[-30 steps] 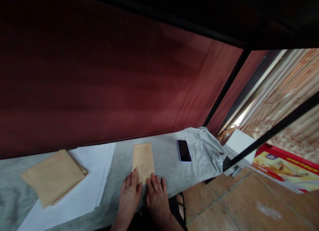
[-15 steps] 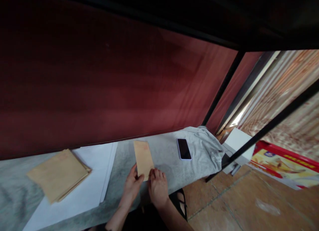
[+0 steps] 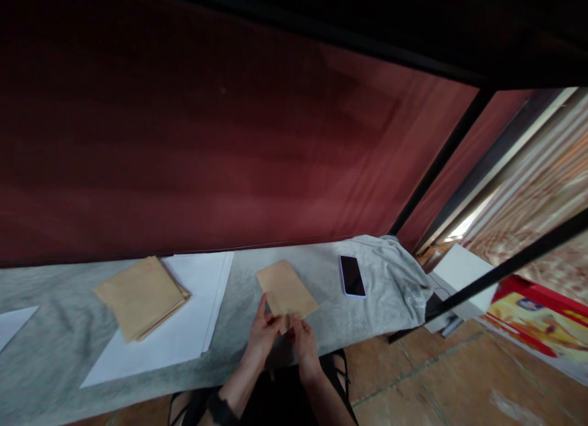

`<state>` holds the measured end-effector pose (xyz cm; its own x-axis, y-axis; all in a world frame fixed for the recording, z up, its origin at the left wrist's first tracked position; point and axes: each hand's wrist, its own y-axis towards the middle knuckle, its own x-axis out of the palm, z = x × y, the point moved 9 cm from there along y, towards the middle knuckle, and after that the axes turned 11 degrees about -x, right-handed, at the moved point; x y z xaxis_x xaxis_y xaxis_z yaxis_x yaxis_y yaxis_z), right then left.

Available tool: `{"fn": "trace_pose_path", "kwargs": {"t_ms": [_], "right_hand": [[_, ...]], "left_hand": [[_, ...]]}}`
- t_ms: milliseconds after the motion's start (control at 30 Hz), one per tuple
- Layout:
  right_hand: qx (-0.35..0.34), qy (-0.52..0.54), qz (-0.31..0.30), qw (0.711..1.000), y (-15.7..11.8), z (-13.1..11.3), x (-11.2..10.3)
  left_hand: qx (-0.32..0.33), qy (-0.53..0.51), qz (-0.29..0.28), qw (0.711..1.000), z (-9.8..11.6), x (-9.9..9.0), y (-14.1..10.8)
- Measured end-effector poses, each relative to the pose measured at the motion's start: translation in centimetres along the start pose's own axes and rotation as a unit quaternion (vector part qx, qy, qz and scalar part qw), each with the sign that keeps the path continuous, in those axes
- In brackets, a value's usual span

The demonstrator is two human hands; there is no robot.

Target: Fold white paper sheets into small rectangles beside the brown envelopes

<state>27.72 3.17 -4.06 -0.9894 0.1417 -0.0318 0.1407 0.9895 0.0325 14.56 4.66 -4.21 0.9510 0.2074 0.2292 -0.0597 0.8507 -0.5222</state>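
Left hand (image 3: 263,335) and right hand (image 3: 304,343) pinch the near end of a brown envelope (image 3: 288,288) | its face appears broader than half a second ago | it extends beyond both hands, above grey cloth (image 3: 319,267)

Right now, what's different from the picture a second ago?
The brown envelope has turned, its near end swinging right. The left hand and right hand rested flat at that end before; now both pinch it. The phone, the stack of brown envelopes and the white sheets under it stayed put; only the view shifted.
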Motion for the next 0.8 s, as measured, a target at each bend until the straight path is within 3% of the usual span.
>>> {"fn": "trace_pose_path", "kwargs": {"t_ms": [167, 267, 333, 400, 500, 567, 633, 733, 800], "right_hand": [[0.034, -0.058, -0.076, 0.995, -0.4, 1.8, -0.2], [-0.072, -0.162, -0.070, 0.982, -0.4, 0.0, -2.1], [-0.199, -0.275, -0.063, 0.939, -0.7, -2.2, -2.7], [-0.306, -0.368, -0.085, 0.874, -1.4, -3.5, -2.2], [-0.383, -0.462, -0.135, 0.788, -2.1, -3.4, -0.9], [-0.397, -0.497, -0.146, 0.757, -2.3, -3.0, -0.4], [-0.400, -0.512, -0.150, 0.745, -2.4, -2.7, -0.2], [-0.402, -0.499, -0.139, 0.755, -2.5, -2.6, -0.3], [-0.398, -0.477, -0.134, 0.772, -2.5, -2.7, -0.4]], "left_hand": [[0.056, 0.147, -0.013, 0.987, 1.5, -1.3, 2.0], [0.083, 0.228, 0.019, 0.970, 2.2, -2.8, 2.9], [0.107, 0.288, 0.043, 0.951, 2.5, -3.3, 3.1], [0.142, 0.362, 0.073, 0.918, 2.7, -3.5, 2.8], [0.206, 0.458, 0.135, 0.854, 3.1, -3.3, 1.8], [0.259, 0.514, 0.166, 0.801, 3.3, -2.4, 1.1], [0.319, 0.558, 0.158, 0.749, 3.2, -0.5, 0.7], [0.380, 0.616, 0.096, 0.683, 2.3, 3.3, 1.4], [0.384, 0.650, 0.065, 0.652, 2.0, 5.2, 2.7]]}}
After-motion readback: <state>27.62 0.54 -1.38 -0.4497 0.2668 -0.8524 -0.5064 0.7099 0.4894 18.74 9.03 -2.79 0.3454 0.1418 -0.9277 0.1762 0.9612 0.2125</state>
